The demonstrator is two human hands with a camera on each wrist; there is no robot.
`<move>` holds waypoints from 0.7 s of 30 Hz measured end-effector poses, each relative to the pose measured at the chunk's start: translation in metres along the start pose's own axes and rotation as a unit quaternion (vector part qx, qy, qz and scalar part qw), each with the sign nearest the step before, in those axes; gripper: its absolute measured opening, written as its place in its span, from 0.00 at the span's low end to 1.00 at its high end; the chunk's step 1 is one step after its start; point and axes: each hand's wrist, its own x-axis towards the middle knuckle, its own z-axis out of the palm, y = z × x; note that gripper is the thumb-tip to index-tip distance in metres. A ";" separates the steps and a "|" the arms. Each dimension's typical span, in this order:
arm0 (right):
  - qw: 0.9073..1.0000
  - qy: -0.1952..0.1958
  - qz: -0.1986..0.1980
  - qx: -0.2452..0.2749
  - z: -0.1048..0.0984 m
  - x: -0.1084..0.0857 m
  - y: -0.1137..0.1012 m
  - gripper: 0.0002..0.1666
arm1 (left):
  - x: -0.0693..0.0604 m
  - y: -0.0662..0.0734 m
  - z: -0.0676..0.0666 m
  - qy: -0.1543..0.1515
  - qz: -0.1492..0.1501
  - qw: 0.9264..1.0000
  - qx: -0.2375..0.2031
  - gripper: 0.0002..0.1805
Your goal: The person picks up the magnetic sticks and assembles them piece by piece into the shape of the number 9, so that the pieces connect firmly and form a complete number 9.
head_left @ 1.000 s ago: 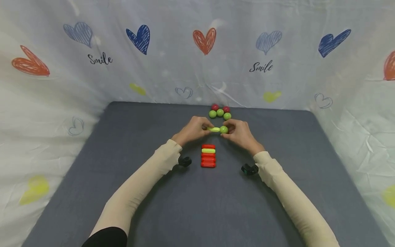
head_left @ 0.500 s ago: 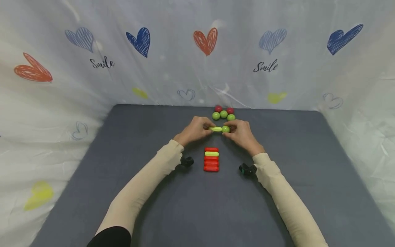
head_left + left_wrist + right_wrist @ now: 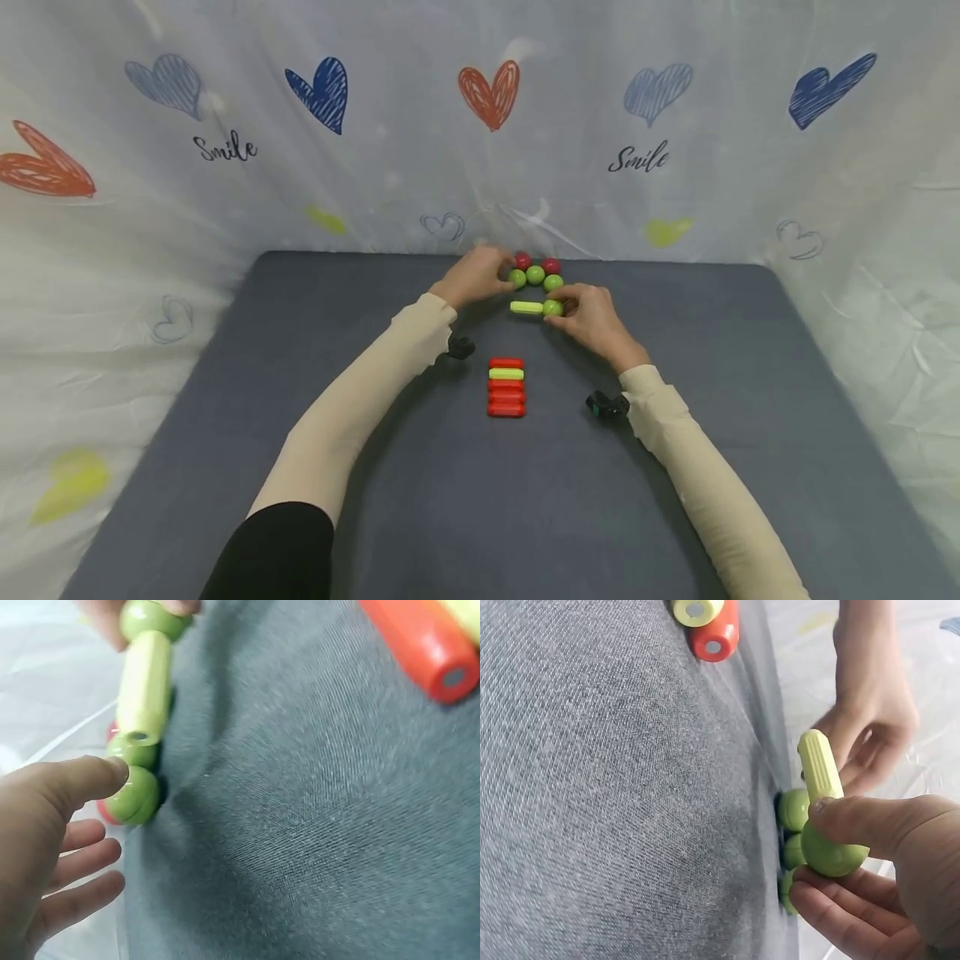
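Observation:
My right hand (image 3: pixel 596 321) pinches a glossy green ball (image 3: pixel 832 851) between thumb and fingers. From that ball a ribbed yellow-green rod (image 3: pixel 821 766) sticks out to the left, joined end-on and held above the table. My left hand (image 3: pixel 476 275) is beside the leftmost green ball (image 3: pixel 517 278) of a small group at the far edge. In the left wrist view its thumb overlaps the nearest green balls (image 3: pixel 135 799), while the other fingers are spread apart. Two red balls (image 3: pixel 551 266) sit behind the green ones.
A row of red rods (image 3: pixel 506 397) with one yellow-green rod (image 3: pixel 506 374) among them lies mid-table. The rod ends show grey metal discs. Behind the dark grey table (image 3: pixel 420 500) hangs a pale curtain (image 3: pixel 405 167) printed with hearts.
My left hand has let go of the yellow-green rod and moved away to the far green balls. The right hand keeps its hold on the green ball, and the rod stays attached.

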 end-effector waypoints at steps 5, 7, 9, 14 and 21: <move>1.000 0.005 -0.005 -0.003 0.000 0.001 0.000 0.18 | 0.012 0.005 0.005 -0.009 0.022 0.997 0.077 0.14; 1.000 0.009 -0.009 -0.004 0.000 0.001 0.000 0.18 | 0.015 0.006 0.006 -0.010 0.025 0.995 0.096 0.10; 1.000 0.012 -0.012 -0.004 -0.001 0.002 0.000 0.18 | 0.017 0.007 0.006 -0.012 0.026 0.994 0.109 0.06; 1.000 0.010 -0.011 -0.002 -0.002 0.002 0.000 0.19 | 0.022 0.006 0.008 -0.017 0.032 0.993 0.109 0.05; 1.000 0.010 -0.011 -0.009 -0.002 0.003 -0.002 0.19 | 0.012 0.000 0.010 -0.007 0.022 0.998 0.064 0.05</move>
